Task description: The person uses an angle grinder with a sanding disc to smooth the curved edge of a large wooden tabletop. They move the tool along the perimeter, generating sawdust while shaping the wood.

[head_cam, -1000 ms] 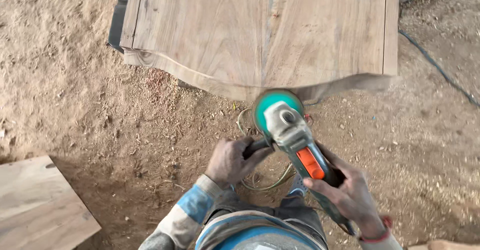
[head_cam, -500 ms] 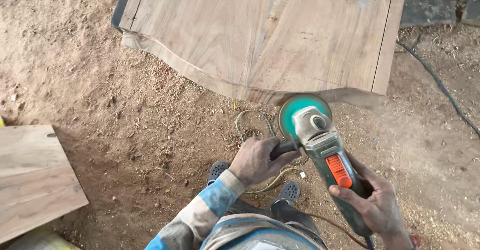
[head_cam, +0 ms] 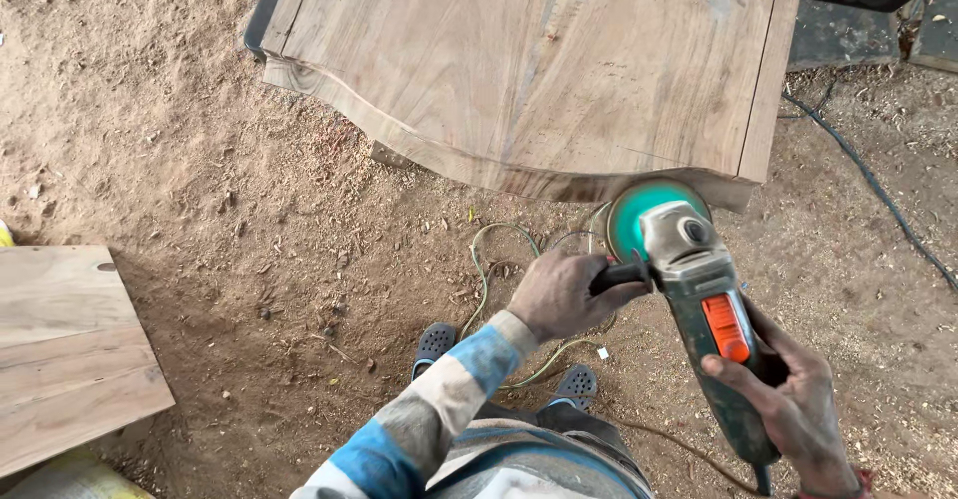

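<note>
Both hands clamp the angle grinder (head_cam: 699, 279): left hand (head_cam: 564, 294) on its side handle, right hand (head_cam: 793, 399) round the body. Lower right, its disc could snag the wooden slab (head_cam: 529, 70) edge and kick back, or catch the loose wire (head_cam: 489, 259).

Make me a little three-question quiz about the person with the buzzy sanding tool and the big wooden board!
1. True or false: the left hand grips the black side handle of the angle grinder.
2. What colour is the grinder's round guard?
A) teal B) yellow C) red
3. Fill in: the grinder's disc meets the wooden slab at its near ____.

Key: 1 true; 2 A; 3 edge. The right hand holds the grinder's rear body.
</note>
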